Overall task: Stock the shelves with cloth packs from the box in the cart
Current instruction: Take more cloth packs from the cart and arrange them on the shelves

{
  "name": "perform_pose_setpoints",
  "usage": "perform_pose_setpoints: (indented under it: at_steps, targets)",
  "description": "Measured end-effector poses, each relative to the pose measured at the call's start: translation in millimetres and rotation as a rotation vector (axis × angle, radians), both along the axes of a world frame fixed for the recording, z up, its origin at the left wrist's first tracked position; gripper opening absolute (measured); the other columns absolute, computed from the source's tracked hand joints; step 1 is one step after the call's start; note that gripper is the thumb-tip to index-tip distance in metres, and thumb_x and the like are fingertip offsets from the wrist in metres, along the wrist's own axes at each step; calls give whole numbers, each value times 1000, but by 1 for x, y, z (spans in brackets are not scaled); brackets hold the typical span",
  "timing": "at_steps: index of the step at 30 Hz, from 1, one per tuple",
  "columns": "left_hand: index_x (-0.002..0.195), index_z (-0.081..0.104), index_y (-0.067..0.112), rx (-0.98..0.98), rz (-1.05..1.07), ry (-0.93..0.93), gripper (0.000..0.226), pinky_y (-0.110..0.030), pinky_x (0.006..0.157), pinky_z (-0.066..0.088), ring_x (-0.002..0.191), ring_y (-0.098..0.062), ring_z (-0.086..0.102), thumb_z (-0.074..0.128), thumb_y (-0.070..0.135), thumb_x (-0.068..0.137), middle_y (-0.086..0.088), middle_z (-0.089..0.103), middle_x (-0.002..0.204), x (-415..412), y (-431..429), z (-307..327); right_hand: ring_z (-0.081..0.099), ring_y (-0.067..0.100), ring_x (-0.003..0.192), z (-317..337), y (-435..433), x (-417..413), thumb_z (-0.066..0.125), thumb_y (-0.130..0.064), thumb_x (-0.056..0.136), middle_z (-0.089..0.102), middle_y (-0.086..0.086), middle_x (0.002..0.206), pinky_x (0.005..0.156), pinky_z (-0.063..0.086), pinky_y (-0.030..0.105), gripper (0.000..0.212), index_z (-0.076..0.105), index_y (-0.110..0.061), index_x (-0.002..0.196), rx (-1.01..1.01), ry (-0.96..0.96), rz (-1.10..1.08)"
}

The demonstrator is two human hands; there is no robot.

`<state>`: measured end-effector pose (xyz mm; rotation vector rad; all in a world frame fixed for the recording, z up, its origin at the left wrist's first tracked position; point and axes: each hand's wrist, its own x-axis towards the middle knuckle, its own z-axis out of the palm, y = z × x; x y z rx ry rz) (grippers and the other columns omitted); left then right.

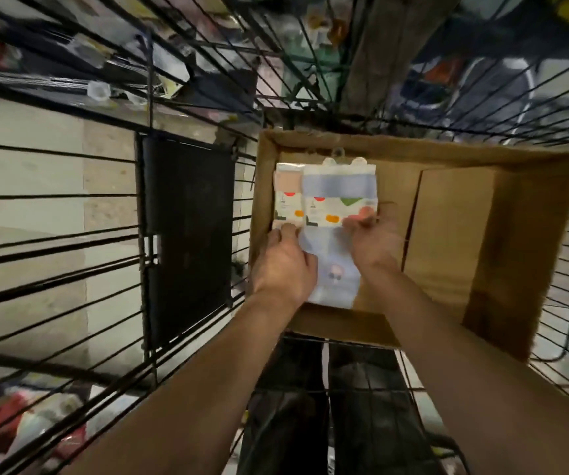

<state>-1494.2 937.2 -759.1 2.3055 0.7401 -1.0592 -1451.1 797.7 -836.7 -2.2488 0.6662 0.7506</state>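
Observation:
An open cardboard box (502, 262) stands inside a black wire cart (372, 125). Over the box's left part I hold cloth packs: a light blue pack (339, 186) in front and a pink pack (288, 181) just behind it on the left. My left hand (285, 265) grips the packs' lower left side, thumb on the pink one. From the right, my right hand (372, 238) clasps the blue pack, fingers curled over its edge. The bottom of the box under the packs is hidden.
The cart's wire walls (53, 241) surround the box. A black panel (187, 234) hangs on the cart's left side. Beyond the far wall blurred merchandise (159, 63) shows. Dark trouser legs (327, 406) appear below the cart's near wire wall.

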Motion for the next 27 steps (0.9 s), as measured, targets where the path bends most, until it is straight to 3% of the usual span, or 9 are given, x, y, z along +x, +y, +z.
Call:
perform_pose_setpoints:
  at_steps: [3, 9, 13, 14, 16, 18, 22, 24, 27]
  targets:
    - [148, 35, 16, -26, 142, -48, 61, -45, 105, 47, 131, -33, 49, 62, 35, 97, -10, 42, 149, 13, -5, -24, 63, 9, 79, 3, -32, 5, 64, -29, 98, 65, -6, 95, 54, 43, 12, 20, 52, -19, 110, 93, -54, -107]
    - [155, 27, 7, 41, 304, -115, 82, -46, 117, 34, 139, -37, 38, 69, 37, 91, -18, 38, 150, 35, -13, -61, 67, 14, 94, 17, -81, 10, 70, -25, 95, 69, -6, 105, 64, 51, 17, 21, 60, -22, 114, 164, -4, -237]
    - [150, 32, 5, 145, 271, -128, 81, -45, 114, 36, 137, -37, 42, 75, 39, 90, -17, 42, 147, 37, -20, -71, 64, 14, 91, 19, -95, 11, 69, -24, 96, 67, -8, 99, 52, 43, 5, 22, 61, -17, 115, 193, 16, -210]
    - [149, 33, 5, 173, 221, -124, 82, -45, 113, 38, 136, -37, 44, 76, 41, 90, -17, 43, 146, 36, -19, -73, 66, 16, 94, 21, -97, 10, 71, -25, 94, 69, -7, 102, 57, 48, 8, 26, 62, -16, 117, 213, 22, -227]
    - [149, 36, 6, 175, 186, -120, 85, -45, 110, 40, 133, -37, 47, 80, 43, 86, -16, 46, 144, 35, -16, -76, 72, 19, 98, 20, -103, 4, 76, -26, 89, 74, -5, 107, 74, 62, 28, 30, 66, -19, 117, 270, 27, -312]
    - [142, 48, 10, 108, 228, -135, 81, -48, 107, 47, 129, -35, 52, 86, 44, 79, -13, 54, 138, 33, -13, -76, 74, 20, 97, 24, -110, -2, 80, -26, 86, 76, -7, 106, 82, 63, 42, 30, 68, -26, 114, 327, 37, -396]
    - [123, 65, 19, -98, 288, -215, 41, -31, 91, 52, 108, -13, 59, 82, 32, 88, 6, 62, 117, 31, -9, -43, 73, 18, 97, 51, -116, -11, 80, -24, 86, 75, -11, 102, 81, 63, 41, 20, 68, -35, 97, 377, 16, -452]
    - [130, 62, 22, -211, 365, -211, 42, -26, 85, 48, 103, -7, 58, 78, 26, 92, 13, 62, 114, 25, -10, -14, 74, 19, 99, 73, -116, -13, 80, -23, 86, 76, -8, 103, 83, 62, 43, 19, 71, -31, 101, 406, -7, -477]
    - [130, 60, 22, -277, 368, -278, 43, -27, 87, 53, 106, -11, 65, 79, 24, 92, 11, 69, 116, 16, -10, 39, 74, 20, 100, 118, -117, -11, 81, -28, 85, 77, -5, 107, 87, 61, 46, 32, 71, -22, 115, 401, -39, -489]
